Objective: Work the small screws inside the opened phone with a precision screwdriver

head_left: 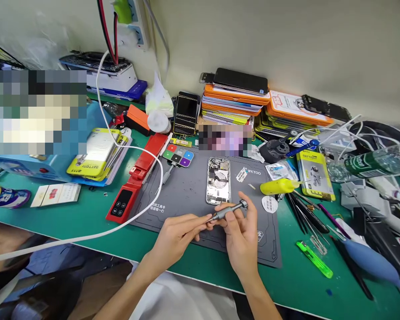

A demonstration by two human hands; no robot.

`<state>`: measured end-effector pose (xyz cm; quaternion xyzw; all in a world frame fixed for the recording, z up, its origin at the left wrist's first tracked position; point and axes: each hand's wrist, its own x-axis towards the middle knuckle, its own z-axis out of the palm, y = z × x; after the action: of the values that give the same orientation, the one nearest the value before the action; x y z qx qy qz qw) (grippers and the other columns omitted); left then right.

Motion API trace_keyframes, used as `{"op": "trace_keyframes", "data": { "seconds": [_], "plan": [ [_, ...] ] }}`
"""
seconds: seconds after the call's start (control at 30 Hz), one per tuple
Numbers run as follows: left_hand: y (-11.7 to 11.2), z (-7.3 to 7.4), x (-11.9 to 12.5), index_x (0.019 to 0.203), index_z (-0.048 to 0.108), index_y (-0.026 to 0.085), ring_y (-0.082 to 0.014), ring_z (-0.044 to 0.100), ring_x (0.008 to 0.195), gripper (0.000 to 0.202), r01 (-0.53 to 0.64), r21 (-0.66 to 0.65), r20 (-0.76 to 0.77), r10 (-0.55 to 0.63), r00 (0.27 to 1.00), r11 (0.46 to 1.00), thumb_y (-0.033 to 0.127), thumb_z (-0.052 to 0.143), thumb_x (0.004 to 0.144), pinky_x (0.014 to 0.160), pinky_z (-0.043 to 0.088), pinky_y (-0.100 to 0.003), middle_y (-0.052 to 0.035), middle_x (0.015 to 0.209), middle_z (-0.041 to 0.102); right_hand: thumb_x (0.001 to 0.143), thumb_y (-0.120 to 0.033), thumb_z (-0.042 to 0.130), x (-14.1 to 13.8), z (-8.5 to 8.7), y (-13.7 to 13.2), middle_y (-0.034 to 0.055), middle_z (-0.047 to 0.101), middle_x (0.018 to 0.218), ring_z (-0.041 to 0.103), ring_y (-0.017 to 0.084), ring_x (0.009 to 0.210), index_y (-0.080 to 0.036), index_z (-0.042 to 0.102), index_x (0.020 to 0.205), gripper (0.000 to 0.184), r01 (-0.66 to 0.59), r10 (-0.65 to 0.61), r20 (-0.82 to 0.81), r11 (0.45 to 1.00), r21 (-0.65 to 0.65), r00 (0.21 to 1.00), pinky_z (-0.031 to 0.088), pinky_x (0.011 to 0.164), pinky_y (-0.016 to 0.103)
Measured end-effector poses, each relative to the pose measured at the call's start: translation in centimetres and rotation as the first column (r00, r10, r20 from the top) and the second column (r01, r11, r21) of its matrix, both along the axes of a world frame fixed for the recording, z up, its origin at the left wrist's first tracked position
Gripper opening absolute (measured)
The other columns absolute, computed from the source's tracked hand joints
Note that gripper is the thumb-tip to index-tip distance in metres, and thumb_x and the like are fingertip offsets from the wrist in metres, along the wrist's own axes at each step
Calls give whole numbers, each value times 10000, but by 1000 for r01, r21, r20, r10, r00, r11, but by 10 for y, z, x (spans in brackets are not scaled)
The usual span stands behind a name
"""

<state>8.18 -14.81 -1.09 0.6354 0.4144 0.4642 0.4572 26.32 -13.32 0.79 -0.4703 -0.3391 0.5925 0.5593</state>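
A grey precision screwdriver (224, 212) lies across my right hand (242, 233), whose fingers are wrapped round its handle, one fingertip near the cap. Its tip points left. My left hand (183, 233) has its fingers pressed together at that tip; whether it holds a small part there cannot be made out. Just beyond both hands, an opened phone (218, 180) lies flat on the dark grey work mat (186, 191), its inner parts and a round coil area exposed. A coloured screwdriver-bit holder (178, 155) rests at the mat's upper left.
On the left are a long red device (136, 178) and a white cable (162, 178) crossing the table. At right lie a yellow bottle (276, 186), several tweezers (306, 218), a green cutter knife (315, 259) and a blue air blower (370, 260). Stacked boxes (235, 95) line the wall.
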Motion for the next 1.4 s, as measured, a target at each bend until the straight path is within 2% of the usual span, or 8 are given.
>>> {"op": "trace_keyframes", "data": {
  "seconds": [0.23,0.6,0.83,0.93,1.03,1.17,1.3,1.4],
  "plan": [
    [0,2,-1,1425,767,208,-104,665,684,333,15,19,-6,-15,1000,1000,194,600,1137,685,621,-199,-64,1035,843,1059,-403,711,2,-1,2,37,796,1087,787,181,739,-341,474,1491,497,-29,29,-11,999,19,1000,693,683,350],
    [-1,1,-3,1426,766,225,-110,697,716,358,38,8,-30,-37,999,999,146,577,1132,745,640,-214,-58,1055,848,1044,-418,741,3,1,3,29,791,1070,781,173,750,-343,482,1472,506,-41,41,-43,999,-5,998,678,690,332],
    [0,3,-3,1413,773,227,-111,703,702,327,46,28,-61,-44,997,999,192,602,1136,703,625,-198,-48,1020,849,1035,-414,754,2,3,2,32,784,1063,767,173,733,-333,496,1469,512,-30,28,-69,999,-37,997,670,695,343],
    [1,5,-3,1399,780,223,-129,756,779,309,58,48,-87,-53,995,997,231,605,1144,748,631,-205,-53,1031,852,1032,-406,749,3,5,2,44,784,1065,759,179,719,-322,508,1477,514,-34,29,-89,998,-49,996,669,679,353],
    [2,7,-2,1383,781,201,-140,784,820,304,60,72,-126,-50,991,996,258,587,1156,784,633,-205,-55,1005,849,1046,-378,717,5,7,2,43,782,1064,753,177,705,-326,511,1496,498,-37,32,-101,998,-50,994,675,680,361],
    [3,8,-1,1367,772,169,-136,782,771,311,42,118,-204,-17,979,992,285,565,1166,740,627,-194,-62,994,848,1071,-344,658,5,8,3,39,775,1053,752,179,703,-325,510,1512,466,-20,17,-81,999,-29,997,689,690,372],
    [3,7,4,1336,754,167,-149,798,830,311,28,200,-320,39,947,979,215,491,1178,769,629,-212,-69,1040,854,1107,-327,579,7,8,4,39,762,1067,752,175,694,-329,490,1540,442,43,-43,-2,999,31,999,701,695,383],
    [-2,8,10,1280,749,157,-184,788,847,288,67,290,-431,67,900,955,179,489,1160,783,624,-274,-83,1036,844,1127,-309,545,12,9,5,30,743,1060,761,175,725,-345,458,1561,443,112,-125,99,986,123,987,706,700,372]
  ]
}}
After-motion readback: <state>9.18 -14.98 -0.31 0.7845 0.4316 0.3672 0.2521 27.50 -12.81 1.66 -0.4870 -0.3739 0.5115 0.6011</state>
